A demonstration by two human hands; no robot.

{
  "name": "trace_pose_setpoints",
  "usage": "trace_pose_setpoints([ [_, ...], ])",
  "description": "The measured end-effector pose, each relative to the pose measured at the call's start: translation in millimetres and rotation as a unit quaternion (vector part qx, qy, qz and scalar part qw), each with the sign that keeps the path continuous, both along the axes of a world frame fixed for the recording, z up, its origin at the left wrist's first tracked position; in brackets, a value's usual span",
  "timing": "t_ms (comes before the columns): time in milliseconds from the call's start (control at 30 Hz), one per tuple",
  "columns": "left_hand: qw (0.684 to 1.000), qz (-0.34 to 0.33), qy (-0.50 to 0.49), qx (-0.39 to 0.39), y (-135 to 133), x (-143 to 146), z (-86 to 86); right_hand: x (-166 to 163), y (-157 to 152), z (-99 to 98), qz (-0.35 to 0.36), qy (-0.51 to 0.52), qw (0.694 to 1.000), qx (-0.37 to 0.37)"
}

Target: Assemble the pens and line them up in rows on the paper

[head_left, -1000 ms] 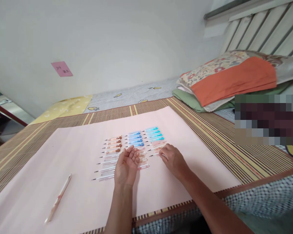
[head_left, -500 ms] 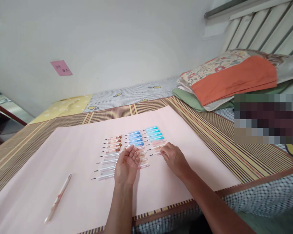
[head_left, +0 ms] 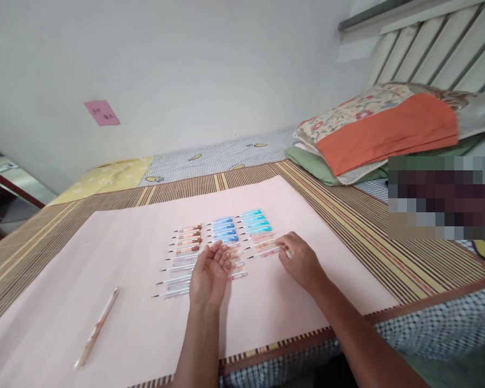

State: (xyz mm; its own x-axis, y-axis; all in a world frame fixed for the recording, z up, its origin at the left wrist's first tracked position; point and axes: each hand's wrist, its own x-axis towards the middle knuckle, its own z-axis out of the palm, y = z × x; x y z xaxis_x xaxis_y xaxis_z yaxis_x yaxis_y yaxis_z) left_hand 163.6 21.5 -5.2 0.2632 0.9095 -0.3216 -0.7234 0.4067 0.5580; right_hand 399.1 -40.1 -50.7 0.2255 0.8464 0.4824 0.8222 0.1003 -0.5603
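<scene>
Slim pens with dark pointed tips lie in neat columns on a pale pink sheet [head_left: 137, 237]. Brown-ended pens [head_left: 188, 234] form the left column, blue-ended pens [head_left: 223, 229] the middle one, and turquoise-ended pens [head_left: 254, 220] the right one. Below these are clear and pinkish pens [head_left: 178, 277]. My left hand [head_left: 211, 272] rests palm up over the lower pens, fingers loosely curled and apart, holding nothing, and hides part of them. My right hand [head_left: 301, 258] pinches at the right end of the lowest pinkish pen [head_left: 264, 253] in the right column.
A single white pen [head_left: 97, 328] lies apart at the lower left of the sheet. Underneath is a striped mat [head_left: 335, 231]. Pillows [head_left: 392, 129] are stacked at the right, and a pink note [head_left: 102, 112] is on the wall [head_left: 206, 70].
My right hand has shifted slightly right, uncovering more of the lowest pinkish pen, whose tip stays in place. My left hand has hardly moved.
</scene>
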Motion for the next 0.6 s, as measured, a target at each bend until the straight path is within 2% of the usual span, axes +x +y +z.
trace_pose_setpoints([
  [167,1.000,-0.001,-0.003,0.003,1,-2,-0.5,24,-1,-0.6,-0.068,0.083,0.993,0.053],
  [267,1.000,-0.004,0.001,0.010,1,-1,-1.6,19,0,2.1,-0.065,0.101,0.991,0.055],
  [367,0.999,-0.011,0.031,0.024,0,2,-2.3,-2,0,9.1,-0.016,0.091,0.993,0.073],
  [467,0.992,-0.008,0.103,0.076,-4,5,-1.3,-25,-1,16.5,0.069,0.073,0.991,0.084],
  [533,0.978,0.013,0.169,0.122,-9,4,0.7,-36,-2,19.2,0.110,0.062,0.989,0.083],
  [600,0.960,0.036,0.231,0.155,-13,-3,3.9,-40,-3,19.8,0.122,0.055,0.988,0.076],
])
